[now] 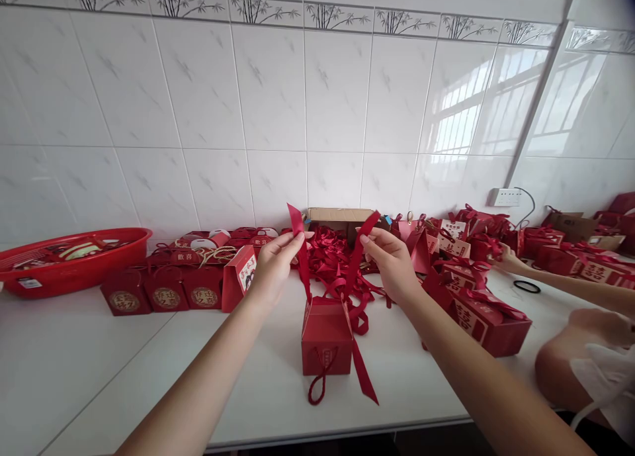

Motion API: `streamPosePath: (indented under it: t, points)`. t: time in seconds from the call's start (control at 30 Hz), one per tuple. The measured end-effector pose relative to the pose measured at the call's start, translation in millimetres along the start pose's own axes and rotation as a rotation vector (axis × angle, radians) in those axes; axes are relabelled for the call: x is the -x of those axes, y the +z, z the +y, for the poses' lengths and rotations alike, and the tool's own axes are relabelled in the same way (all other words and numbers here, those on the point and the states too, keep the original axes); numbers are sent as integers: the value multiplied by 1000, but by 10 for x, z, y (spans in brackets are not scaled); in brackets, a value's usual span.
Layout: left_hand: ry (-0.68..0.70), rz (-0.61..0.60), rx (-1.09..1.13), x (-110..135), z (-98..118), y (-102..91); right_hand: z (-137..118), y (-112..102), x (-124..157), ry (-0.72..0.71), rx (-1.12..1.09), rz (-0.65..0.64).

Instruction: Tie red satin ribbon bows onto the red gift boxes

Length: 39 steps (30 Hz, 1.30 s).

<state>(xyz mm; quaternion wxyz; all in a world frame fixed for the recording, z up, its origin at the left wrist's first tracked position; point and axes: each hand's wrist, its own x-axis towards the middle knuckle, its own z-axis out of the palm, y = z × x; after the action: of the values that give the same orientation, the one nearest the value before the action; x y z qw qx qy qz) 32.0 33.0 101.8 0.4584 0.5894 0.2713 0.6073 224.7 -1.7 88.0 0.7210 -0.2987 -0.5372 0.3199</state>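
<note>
A small red gift box [326,353] stands on the white table in front of me, with a dark red cord loop [317,393] hanging down its near side. Red ribbon [355,264] rises from the top of the box on both sides. My left hand [280,261] pinches one ribbon end between thumb and fingers. The other end is pinched in my right hand [389,257], level with the left and apart from it. Another length of ribbon [364,373] trails onto the table at the box's right side. Behind the box lies a heap of loose red ribbons [330,257].
On the left, a red plastic basin [99,264] stands beside rows of red gift boxes [166,294]. Ribbon-tied boxes [496,323] crowd the right side. A co-worker's hand [507,259] reaches among them. A black ring [526,286] lies nearby, below a wall socket [505,197].
</note>
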Motion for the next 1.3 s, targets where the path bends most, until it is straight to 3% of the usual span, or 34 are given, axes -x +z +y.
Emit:
streamPosePath:
  t: [0.27,0.63,1.3]
  points:
    - [54,16,-1,10,-24,13,-60,13,-34,68,24,34]
    - [5,-1,112,-28,1,37,-59,44,-57,64,117,96]
    - [-12,1,100,-26,38,65,-73,59,-58,42,149,78]
